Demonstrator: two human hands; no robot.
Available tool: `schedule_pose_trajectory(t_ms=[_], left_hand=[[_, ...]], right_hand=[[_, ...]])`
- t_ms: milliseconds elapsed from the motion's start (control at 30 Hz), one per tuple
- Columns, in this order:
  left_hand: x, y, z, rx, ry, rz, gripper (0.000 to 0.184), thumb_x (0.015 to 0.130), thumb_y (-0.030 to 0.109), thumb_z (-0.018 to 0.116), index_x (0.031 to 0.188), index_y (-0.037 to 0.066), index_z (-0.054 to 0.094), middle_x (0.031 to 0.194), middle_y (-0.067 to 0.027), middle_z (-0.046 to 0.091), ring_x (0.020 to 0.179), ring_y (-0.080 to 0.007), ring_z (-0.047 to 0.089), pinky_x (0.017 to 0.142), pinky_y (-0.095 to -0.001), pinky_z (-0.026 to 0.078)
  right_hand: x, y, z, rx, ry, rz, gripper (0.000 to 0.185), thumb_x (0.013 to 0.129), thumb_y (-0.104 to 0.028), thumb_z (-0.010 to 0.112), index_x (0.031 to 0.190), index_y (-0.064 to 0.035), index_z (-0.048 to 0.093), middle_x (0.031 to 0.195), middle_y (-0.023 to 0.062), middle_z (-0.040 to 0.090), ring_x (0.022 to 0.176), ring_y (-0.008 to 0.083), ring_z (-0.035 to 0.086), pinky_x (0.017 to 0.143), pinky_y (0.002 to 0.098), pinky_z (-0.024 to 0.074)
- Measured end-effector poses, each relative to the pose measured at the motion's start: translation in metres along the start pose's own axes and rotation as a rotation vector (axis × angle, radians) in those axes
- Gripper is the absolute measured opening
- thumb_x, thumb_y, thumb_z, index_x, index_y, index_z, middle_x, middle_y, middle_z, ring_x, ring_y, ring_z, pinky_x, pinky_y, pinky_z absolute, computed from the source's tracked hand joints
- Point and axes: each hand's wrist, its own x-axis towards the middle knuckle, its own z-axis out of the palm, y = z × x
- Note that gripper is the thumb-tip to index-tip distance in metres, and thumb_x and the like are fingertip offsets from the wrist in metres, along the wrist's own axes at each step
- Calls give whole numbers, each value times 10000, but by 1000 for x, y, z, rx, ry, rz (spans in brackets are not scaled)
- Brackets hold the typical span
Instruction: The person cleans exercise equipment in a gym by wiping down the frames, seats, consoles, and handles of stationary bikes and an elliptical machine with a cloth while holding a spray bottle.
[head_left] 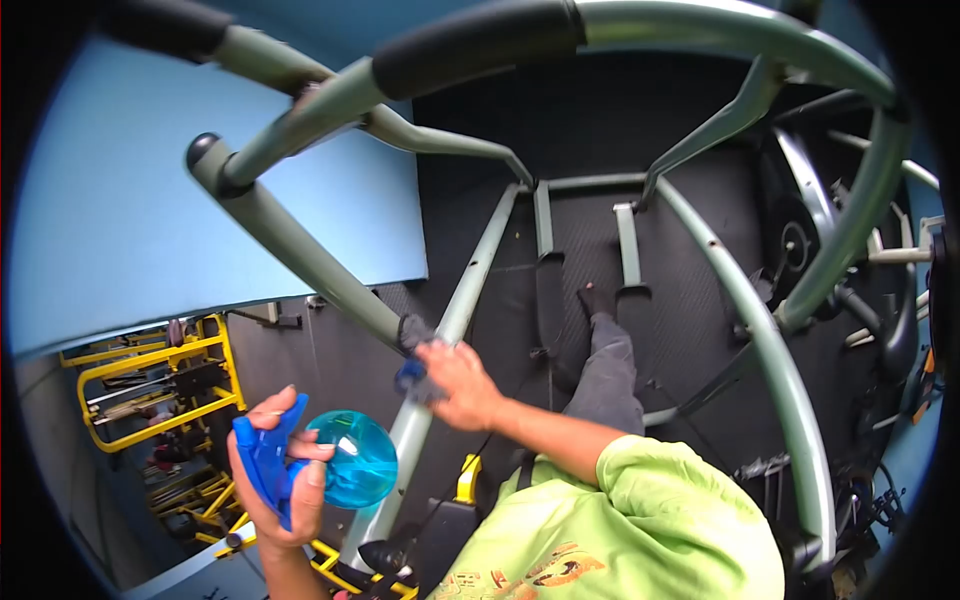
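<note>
My left hand (275, 480) is wrapped round the blue trigger head of a spray bottle (352, 460). The bottle's round body is see-through turquoise and lies tilted to the right of my fingers. With my right hand (460, 385) I press a dark grey cloth (418, 365) against the grey-green metal frame (450, 325), where a slanting tube meets a long upright. A blue patch shows at the cloth's lower left side. My right fingers are partly hidden by the cloth and blurred.
Curved tubes with a black foam grip (480, 45) arch overhead. A light blue panel (220, 190) fills the left. Yellow-framed equipment (160, 375) stands at lower left, dark exercise machines (800, 240) at the right. Black matting (690, 340) covers the floor beneath my legs.
</note>
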Motion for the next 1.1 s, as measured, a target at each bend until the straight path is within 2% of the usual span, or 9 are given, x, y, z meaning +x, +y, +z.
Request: schedule_pose_trajectory(t_ms=[200, 333, 433, 500, 567, 700, 767, 900, 1100], left_hand=[[29, -26, 30, -7, -81, -136, 592, 808, 109, 669, 1295, -47, 371, 1342, -299, 470, 854, -174, 683, 888, -332, 506], [49, -38, 42, 41, -35, -122, 647, 826, 132, 653, 1352, -67, 333, 1354, -287, 470, 868, -176, 676, 911, -354, 496], [69, -39, 51, 30, 7, -137, 657, 839, 105, 626, 1380, -90, 307, 1343, -320, 472, 983, -214, 655, 945, -368, 482], [79, -41, 58, 56, -27, -141, 655, 844, 94, 615, 1384, -99, 298, 1337, -332, 474, 1055, -259, 633, 957, -361, 475], [88, -49, 66, 109, -120, -7, 658, 874, 136, 618, 1414, -76, 308, 1368, -295, 491, 947, -142, 637, 961, -310, 442], [98, -62, 80, 90, -142, -138, 721, 836, 135, 619, 1418, -122, 279, 1344, -294, 495, 916, -164, 664, 931, -301, 476], [101, -78, 94, 102, -108, -184, 700, 846, 137, 607, 1423, -109, 296, 1322, -240, 519, 836, -138, 643, 892, -285, 487], [102, -120, 117, 155, -174, -222, 579, 911, 140, 558, 1416, -44, 340, 1374, -203, 478, 929, -157, 595, 891, -292, 493], [124, -150, 140, 151, -204, -182, 612, 877, 150, 589, 1374, -104, 340, 1308, -272, 510, 880, -166, 628, 907, -331, 475]], right_hand=[[73, 75, 0, -19, -24, 463, 686, 964, -549, 378, 1376, -14, 497, 1536, 133, 362, 1474, 291, 209, 1192, 525, 83], [-16, -25, 7, 21, 182, -88, 652, 856, -358, 635, 1370, 6, 469, 1489, 240, 375, 1392, 426, 340, 1116, 612, 233], [-68, -103, -8, 473, -210, -388, 712, 765, -401, 650, 1427, -209, 471, 1530, 195, 325, 1440, 393, 266, 1137, 599, 219], [-62, -97, 8, 553, -83, -494, 762, 727, -430, 657, 1425, -193, 466, 1521, 194, 345, 1426, 393, 295, 1142, 578, 237], [-37, -53, 21, 426, -70, -652, 724, 721, -422, 648, 1386, -171, 514, 1464, 197, 416, 1353, 397, 392, 1119, 560, 284], [18, 83, 23, 4, 320, -307, 675, 682, -382, 740, 1294, -133, 600, 1421, 180, 472, 1333, 397, 412, 1102, 531, 314], [35, 122, -2, 233, 147, -116, 626, 734, -371, 724, 1290, -115, 596, 1451, 157, 453, 1381, 411, 348, 1139, 546, 265], [72, 145, 0, -61, 332, 189, 513, 824, -302, 662, 1258, -41, 578, 1477, 152, 418, 1393, 425, 316, 1163, 568, 210], [16, 103, 26, 382, 378, -7, 607, 691, -279, 686, 1208, 23, 591, 1440, 125, 469, 1375, 326, 395, 1159, 475, 290]])
